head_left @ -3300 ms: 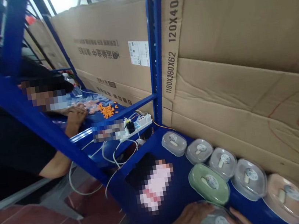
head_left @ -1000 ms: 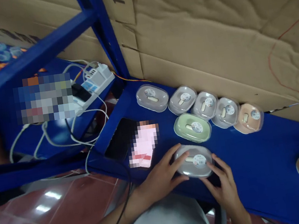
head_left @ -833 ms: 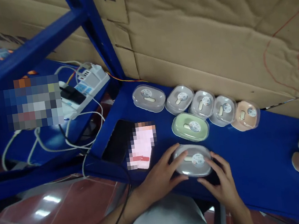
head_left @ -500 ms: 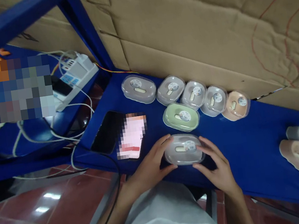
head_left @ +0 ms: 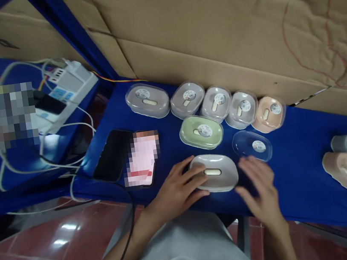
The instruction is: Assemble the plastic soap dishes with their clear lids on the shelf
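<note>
A grey oval plastic box (head_left: 222, 180) with a cream-coloured tab on top sits on the blue table in front of me. My left hand (head_left: 181, 185) grips its left end, with two fingers lying across the top. Beside the right end, my right hand (head_left: 260, 186) hovers with fingers apart and holds nothing. Behind that hand a clear plastic lid (head_left: 248, 144) with a round sticker lies on the table. A green box (head_left: 198, 133) under its own clear lid stands just behind the grey one.
Along the cardboard wall (head_left: 192, 32) stand several lidded grey boxes (head_left: 154, 109) and a peach box (head_left: 267, 119). More boxes (head_left: 343, 170) are grouped at the right. Two phones, one dark (head_left: 112, 155), one lit (head_left: 139, 160), lie left. Cables run from a power strip (head_left: 80, 91).
The clear lid has come off the grey box and now lies behind its right side. My right hand has let go and moved right. My left fingers have shifted onto the box's top.
</note>
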### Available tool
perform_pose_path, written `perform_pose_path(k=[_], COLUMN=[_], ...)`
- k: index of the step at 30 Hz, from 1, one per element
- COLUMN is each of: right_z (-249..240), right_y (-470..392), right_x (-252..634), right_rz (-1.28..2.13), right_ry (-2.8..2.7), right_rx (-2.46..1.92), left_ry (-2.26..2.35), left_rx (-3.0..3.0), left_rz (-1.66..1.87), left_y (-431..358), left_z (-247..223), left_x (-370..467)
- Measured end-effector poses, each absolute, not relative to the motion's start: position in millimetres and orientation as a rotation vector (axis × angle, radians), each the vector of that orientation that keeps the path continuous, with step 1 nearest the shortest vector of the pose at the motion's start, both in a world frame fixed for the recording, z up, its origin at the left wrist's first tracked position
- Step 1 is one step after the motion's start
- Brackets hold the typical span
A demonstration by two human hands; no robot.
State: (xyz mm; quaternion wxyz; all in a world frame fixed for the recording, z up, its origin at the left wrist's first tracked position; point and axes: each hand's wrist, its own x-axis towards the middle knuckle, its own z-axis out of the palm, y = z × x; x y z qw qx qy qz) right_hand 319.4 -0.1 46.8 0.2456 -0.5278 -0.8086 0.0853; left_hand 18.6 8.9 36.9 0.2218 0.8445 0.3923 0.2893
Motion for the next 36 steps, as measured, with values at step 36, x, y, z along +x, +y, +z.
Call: perform_pose_path(k=[36], right_z=[43], right_y=[33], right_x=[425], right_rz=[-0.338], right_ry=[-1.929], right_rx=[-1.905], left_ry=[1.615], left_rx=[2.502], left_rz=[1.047], left_y=[63], left_z=[61], left_x=[39])
